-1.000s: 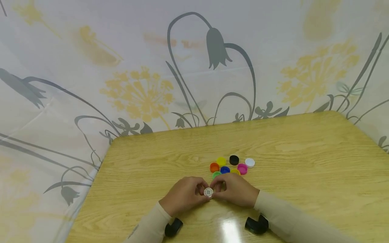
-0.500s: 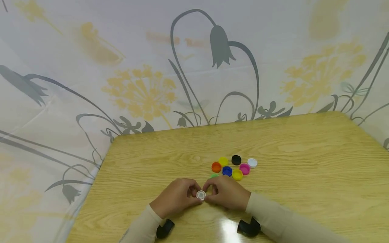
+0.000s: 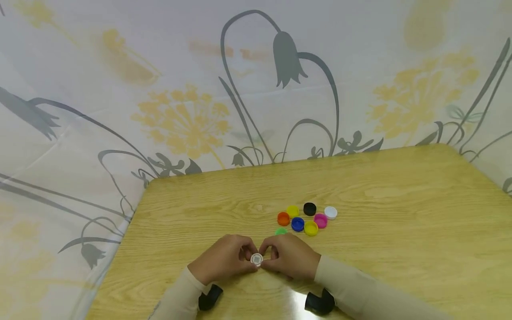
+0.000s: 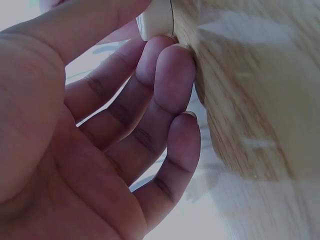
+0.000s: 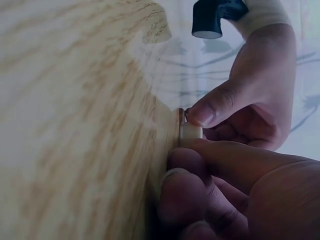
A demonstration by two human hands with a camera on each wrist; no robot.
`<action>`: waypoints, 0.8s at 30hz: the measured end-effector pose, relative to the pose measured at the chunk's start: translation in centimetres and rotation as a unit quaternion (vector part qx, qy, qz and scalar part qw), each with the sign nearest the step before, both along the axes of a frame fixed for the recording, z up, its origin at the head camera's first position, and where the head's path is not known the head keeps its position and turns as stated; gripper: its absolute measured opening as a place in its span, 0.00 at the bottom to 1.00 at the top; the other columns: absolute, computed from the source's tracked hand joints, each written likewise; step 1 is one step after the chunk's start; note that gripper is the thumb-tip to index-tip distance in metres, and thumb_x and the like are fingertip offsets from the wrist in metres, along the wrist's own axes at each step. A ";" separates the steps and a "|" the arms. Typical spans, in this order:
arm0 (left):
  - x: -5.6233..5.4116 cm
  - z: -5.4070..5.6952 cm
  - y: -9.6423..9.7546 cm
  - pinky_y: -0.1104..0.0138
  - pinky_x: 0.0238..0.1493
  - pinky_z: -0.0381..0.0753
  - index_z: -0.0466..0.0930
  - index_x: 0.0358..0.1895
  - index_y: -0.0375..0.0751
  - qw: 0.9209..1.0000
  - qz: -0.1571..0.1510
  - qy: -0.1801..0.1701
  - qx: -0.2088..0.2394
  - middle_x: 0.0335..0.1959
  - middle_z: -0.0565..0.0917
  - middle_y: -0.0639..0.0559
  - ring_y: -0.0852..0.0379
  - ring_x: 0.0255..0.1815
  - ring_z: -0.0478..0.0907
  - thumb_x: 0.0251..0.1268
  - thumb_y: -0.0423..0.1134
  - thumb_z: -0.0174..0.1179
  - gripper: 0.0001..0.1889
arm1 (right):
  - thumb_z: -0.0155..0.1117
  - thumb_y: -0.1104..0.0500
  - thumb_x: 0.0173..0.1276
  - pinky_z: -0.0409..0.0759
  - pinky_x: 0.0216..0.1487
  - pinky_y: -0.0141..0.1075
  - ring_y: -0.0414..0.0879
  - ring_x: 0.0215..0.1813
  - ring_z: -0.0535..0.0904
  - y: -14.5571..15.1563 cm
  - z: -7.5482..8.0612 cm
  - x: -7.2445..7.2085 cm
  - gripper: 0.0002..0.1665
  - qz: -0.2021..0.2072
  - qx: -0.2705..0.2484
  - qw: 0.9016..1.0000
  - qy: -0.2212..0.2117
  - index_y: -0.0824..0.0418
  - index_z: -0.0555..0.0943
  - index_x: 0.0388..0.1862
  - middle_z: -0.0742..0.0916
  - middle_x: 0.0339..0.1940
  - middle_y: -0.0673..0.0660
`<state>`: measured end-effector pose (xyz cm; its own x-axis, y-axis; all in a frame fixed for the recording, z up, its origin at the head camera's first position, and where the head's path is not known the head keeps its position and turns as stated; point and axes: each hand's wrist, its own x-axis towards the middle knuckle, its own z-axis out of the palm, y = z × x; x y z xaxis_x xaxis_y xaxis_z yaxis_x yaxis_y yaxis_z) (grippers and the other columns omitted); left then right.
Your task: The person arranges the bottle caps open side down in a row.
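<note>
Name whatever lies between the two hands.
A small round white piece lies between the left hand and the right hand, as the head view shows.

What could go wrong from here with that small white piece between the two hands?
Slipping: the left hand and right hand pinch the small white piece from opposite sides, so uneven pressure might make it pop out or tip.

Knocking: the green cap is partly hidden behind the right hand in the head view, so a forward shift could nudge it.

Missing a tilt: the left wrist view cuts the piece off at its top edge, so a slight lean might go unnoticed there.
</note>
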<state>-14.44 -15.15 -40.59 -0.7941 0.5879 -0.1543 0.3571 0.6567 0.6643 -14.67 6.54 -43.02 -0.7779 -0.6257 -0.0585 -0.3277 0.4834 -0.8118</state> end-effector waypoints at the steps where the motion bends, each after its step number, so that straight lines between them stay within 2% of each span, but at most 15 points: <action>1: 0.0 0.0 -0.1 0.73 0.35 0.77 0.85 0.38 0.48 1.000 -0.002 -0.002 0.001 0.32 0.84 0.61 0.68 0.30 0.74 0.59 0.41 0.73 0.07 | 0.72 0.56 0.65 0.70 0.19 0.28 0.35 0.12 0.69 -0.1 0.0 0.0 0.09 -0.001 0.000 1.000 -0.001 0.56 0.84 0.42 0.79 0.17 0.43; 9: -0.2 0.1 -0.2 0.74 0.35 0.77 0.85 0.39 0.46 1.000 -0.009 -0.007 0.002 0.32 0.84 0.60 0.68 0.30 0.75 0.60 0.40 0.72 0.07 | 0.72 0.56 0.66 0.69 0.17 0.29 0.36 0.11 0.69 -0.1 0.0 0.1 0.08 -0.005 -0.002 1.000 -0.008 0.56 0.84 0.42 0.79 0.16 0.44; 17: -0.1 0.4 -0.6 0.74 0.34 0.77 0.84 0.40 0.43 1.000 -0.024 -0.010 -0.006 0.27 0.80 0.62 0.69 0.27 0.74 0.61 0.38 0.71 0.08 | 0.72 0.55 0.66 0.70 0.18 0.29 0.36 0.13 0.69 0.0 0.0 0.1 0.10 0.003 -0.004 1.000 -0.013 0.57 0.84 0.42 0.79 0.17 0.44; 24: -0.2 0.4 -0.7 0.74 0.32 0.76 0.84 0.40 0.44 0.999 -0.031 0.001 -0.012 0.26 0.79 0.62 0.70 0.26 0.73 0.61 0.36 0.70 0.07 | 0.71 0.56 0.67 0.70 0.17 0.29 0.36 0.13 0.70 0.2 0.2 0.1 0.09 0.004 -0.007 1.000 -0.025 0.57 0.84 0.43 0.80 0.19 0.45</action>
